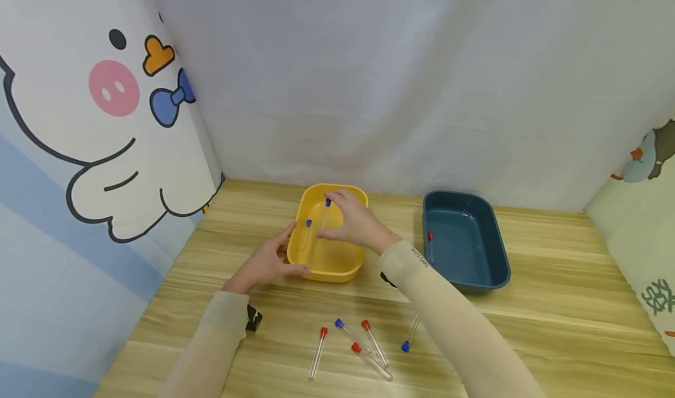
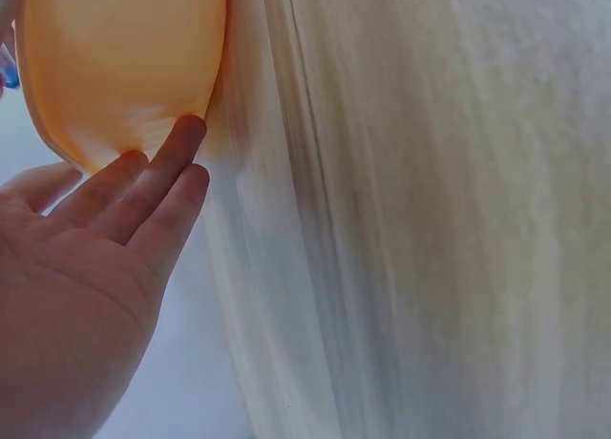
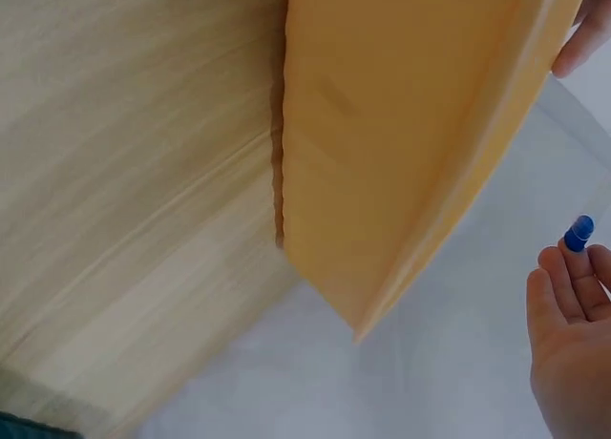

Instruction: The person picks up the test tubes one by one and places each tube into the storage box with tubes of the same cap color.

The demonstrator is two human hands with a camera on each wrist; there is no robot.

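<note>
My right hand (image 1: 355, 219) is over the yellow bin (image 1: 329, 273), holding a clear tube with a blue cap (image 1: 328, 202) between fingers and thumb. In the right wrist view that blue cap (image 3: 579, 233) sits at the fingertips, beyond the bin's rim. Against the bin's left side rests my left hand (image 1: 266, 263), its thumb by the front rim. The left wrist view shows its fingers (image 2: 158, 177) extended along the outer wall. Another blue-capped tube (image 1: 306, 234) lies inside the bin at the left.
To the right stands a dark blue bin (image 1: 498, 240) containing a red-capped tube (image 1: 430, 245). Several loose tubes lie near the front of the wooden table (image 1: 285, 351), including a red-capped one (image 1: 317, 354) and a blue-capped one (image 1: 411, 333) beside my right sleeve. A pale curtain (image 1: 369, 93) hangs behind.
</note>
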